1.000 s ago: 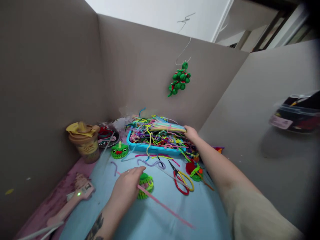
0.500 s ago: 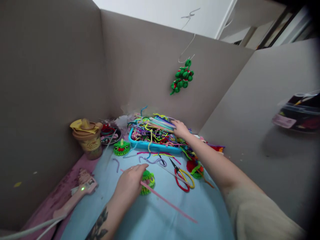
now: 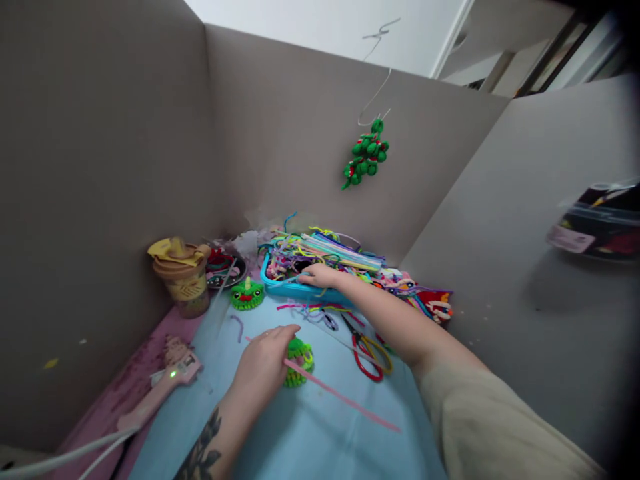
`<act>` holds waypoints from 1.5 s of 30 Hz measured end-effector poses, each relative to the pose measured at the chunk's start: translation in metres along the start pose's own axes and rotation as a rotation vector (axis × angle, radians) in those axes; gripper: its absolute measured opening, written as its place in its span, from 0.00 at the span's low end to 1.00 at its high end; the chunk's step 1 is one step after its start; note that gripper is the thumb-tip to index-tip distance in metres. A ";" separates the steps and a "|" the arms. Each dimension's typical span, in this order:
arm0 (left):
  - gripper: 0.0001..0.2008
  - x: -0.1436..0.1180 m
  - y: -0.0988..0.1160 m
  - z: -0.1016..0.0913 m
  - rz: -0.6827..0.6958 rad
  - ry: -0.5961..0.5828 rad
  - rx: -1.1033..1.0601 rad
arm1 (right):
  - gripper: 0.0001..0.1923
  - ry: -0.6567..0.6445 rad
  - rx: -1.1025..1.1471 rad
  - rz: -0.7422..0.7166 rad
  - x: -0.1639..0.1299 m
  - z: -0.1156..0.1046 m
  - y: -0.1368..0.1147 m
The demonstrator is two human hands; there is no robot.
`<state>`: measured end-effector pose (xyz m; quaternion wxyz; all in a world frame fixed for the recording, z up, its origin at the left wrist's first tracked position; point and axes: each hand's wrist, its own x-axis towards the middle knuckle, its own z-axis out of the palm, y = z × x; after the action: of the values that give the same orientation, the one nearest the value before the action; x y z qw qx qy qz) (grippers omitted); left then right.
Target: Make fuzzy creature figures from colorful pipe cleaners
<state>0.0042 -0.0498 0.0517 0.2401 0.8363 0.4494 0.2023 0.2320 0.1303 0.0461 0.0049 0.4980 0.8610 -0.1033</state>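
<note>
My left hand is closed around a long pink pipe cleaner, whose free end points to the lower right. Just beyond those fingers a round green fuzzy pipe-cleaner piece is partly covered; whether the hand grips it too I cannot tell. At the front of the blue tray, my right hand has its fingers drawn together on a light blue pipe cleaner, though the fingertips are slightly blurred. Behind that hand a bundle of straight pastel pipe cleaners lies across the heaped tray.
Red-and-yellow scissors lie right of centre. A green pipe-cleaner frog-like head sits by the tray. At left stand a lidded cup and a pink glue gun with its cord. A green ornament hangs before the grey partition.
My right hand has moved left and toward me, from the pastel bundle's right end to the tray's front. My left hand still holds the pink pipe cleaner in about the same place.
</note>
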 end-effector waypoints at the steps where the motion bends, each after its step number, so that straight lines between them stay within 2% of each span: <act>1: 0.20 0.000 0.001 0.000 0.001 -0.001 -0.004 | 0.20 0.025 -0.031 0.084 -0.003 -0.004 0.012; 6: 0.21 0.001 0.001 0.000 -0.010 -0.013 0.008 | 0.18 0.084 -0.164 0.390 -0.006 -0.017 0.054; 9: 0.21 0.001 0.000 0.001 -0.009 -0.022 0.022 | 0.21 0.121 -0.199 0.531 0.003 -0.015 0.059; 11: 0.21 0.001 0.001 0.001 -0.006 -0.029 0.035 | 0.23 0.126 -0.209 0.553 0.008 -0.009 0.054; 14: 0.20 0.001 0.002 0.001 0.000 -0.035 0.049 | 0.24 0.097 -0.194 0.490 0.007 0.000 0.043; 17: 0.21 0.001 0.004 0.002 0.004 -0.059 0.051 | 0.30 0.070 -0.148 0.382 -0.011 -0.005 0.035; 19: 0.22 0.000 0.005 0.003 0.005 -0.075 0.052 | 0.31 0.133 -0.080 0.245 -0.030 -0.016 0.029; 22: 0.23 0.000 0.005 0.004 0.001 -0.065 0.061 | 0.26 0.297 0.000 0.013 -0.063 -0.024 0.006; 23: 0.23 0.000 0.005 0.005 0.002 -0.061 0.064 | 0.23 0.288 0.003 -0.041 -0.072 -0.020 -0.004; 25: 0.24 0.000 0.005 0.005 0.013 -0.059 0.063 | 0.19 0.143 -0.001 -0.111 -0.084 -0.005 -0.027; 27: 0.25 0.000 0.004 0.006 0.032 -0.065 0.062 | 0.26 0.073 -0.037 -0.110 -0.085 0.018 -0.045; 30: 0.25 0.000 0.004 0.005 0.049 -0.063 0.085 | 0.35 0.071 -0.046 -0.052 -0.071 0.049 -0.057; 32: 0.24 0.000 0.005 0.005 0.046 -0.057 0.100 | 0.31 0.071 -0.055 -0.010 -0.057 0.061 -0.058; 36: 0.24 0.000 0.007 0.003 0.036 -0.069 0.103 | 0.11 0.032 -0.064 0.005 -0.039 0.070 -0.052; 38: 0.24 -0.001 0.008 0.003 0.045 -0.080 0.091 | 0.08 0.009 -0.085 0.015 -0.039 0.072 -0.050; 41: 0.25 -0.001 0.008 0.003 0.047 -0.090 0.080 | 0.10 0.021 -0.128 0.031 -0.049 0.065 -0.053; 43: 0.25 0.000 0.007 0.003 0.036 -0.095 0.090 | 0.15 0.047 -0.133 0.039 -0.059 0.049 -0.058; 45: 0.24 0.000 0.006 0.002 0.029 -0.099 0.100 | 0.18 0.112 -0.161 0.054 -0.068 0.022 -0.062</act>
<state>0.0092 -0.0530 0.0530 0.2168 0.8628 0.4342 0.1415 0.2110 0.0379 0.0425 -0.0005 0.5240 0.8517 -0.0053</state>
